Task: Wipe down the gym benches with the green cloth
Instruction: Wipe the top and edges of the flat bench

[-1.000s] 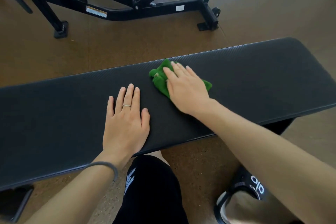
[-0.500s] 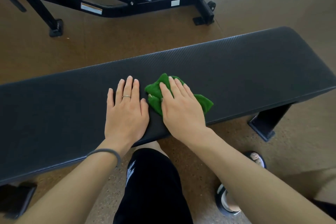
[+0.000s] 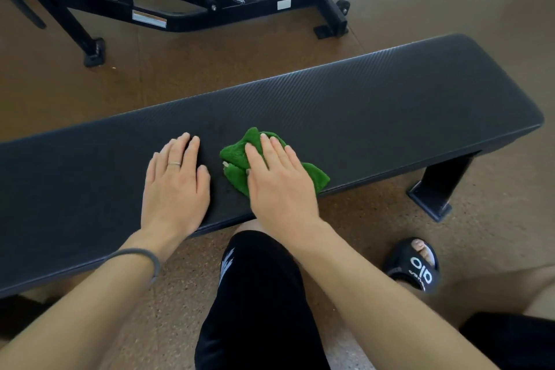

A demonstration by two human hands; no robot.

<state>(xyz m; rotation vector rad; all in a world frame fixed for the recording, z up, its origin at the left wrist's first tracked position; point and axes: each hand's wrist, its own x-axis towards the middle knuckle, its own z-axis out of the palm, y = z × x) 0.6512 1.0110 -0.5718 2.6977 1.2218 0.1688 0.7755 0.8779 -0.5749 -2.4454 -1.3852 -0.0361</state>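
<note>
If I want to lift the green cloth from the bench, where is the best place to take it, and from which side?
Probably the bunched corner of the green cloth at its far left, where it stands up in folds beyond the right hand pressing flat on it. Come from above on that side, in the gap toward the left hand; the rest lies flat on the bench under the palm.

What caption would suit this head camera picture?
Right hand presses a green cloth onto the black bench; left hand rests flat beside it.
</note>
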